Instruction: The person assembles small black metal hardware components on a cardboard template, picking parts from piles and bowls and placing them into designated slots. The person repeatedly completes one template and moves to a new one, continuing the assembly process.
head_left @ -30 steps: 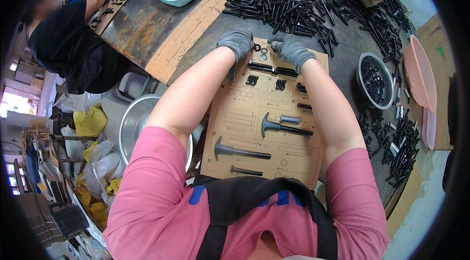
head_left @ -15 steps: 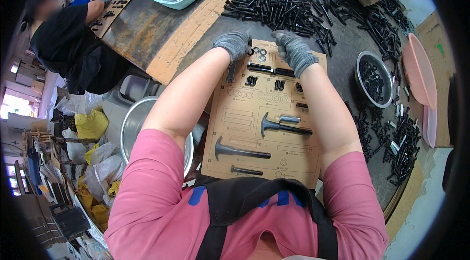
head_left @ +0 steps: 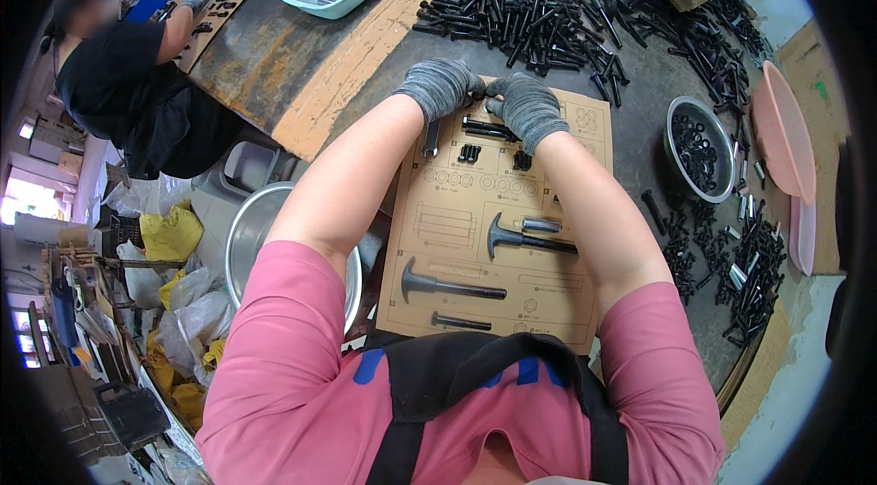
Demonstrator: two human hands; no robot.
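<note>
Both my hands wear grey knit gloves and meet over the top edge of a printed cardboard sheet point(head_left: 429, 238). My left hand point(head_left: 440, 88) is closed, its fingertips beside a small dark piece too hidden to name. My right hand point(head_left: 530, 109) is curled, thumb toward the left; what it pinches, if anything, is hidden. Just below it lie long black bolts point(head_left: 489, 127), partly covered. An open-end wrench point(head_left: 431, 140) lies by my left wrist. Lower on the sheet are short black bolts point(head_left: 469, 153), a silver sleeve point(head_left: 541, 225), two dark hammer-shaped pieces point(head_left: 452, 287) and a single bolt point(head_left: 460, 321).
Heaps of black bolts point(head_left: 521, 24) spread behind and right of the sheet. A metal bowl point(head_left: 671, 142) of black rings, a pink basin point(head_left: 784, 129) and a turquoise tray point(head_left: 301, 1) stand around. A co-worker point(head_left: 123, 74) handles parts at far left.
My hands have come together over the top of the sheet, the right moving left and down. They now hide the loose washers seen before. The co-worker's arm has shifted.
</note>
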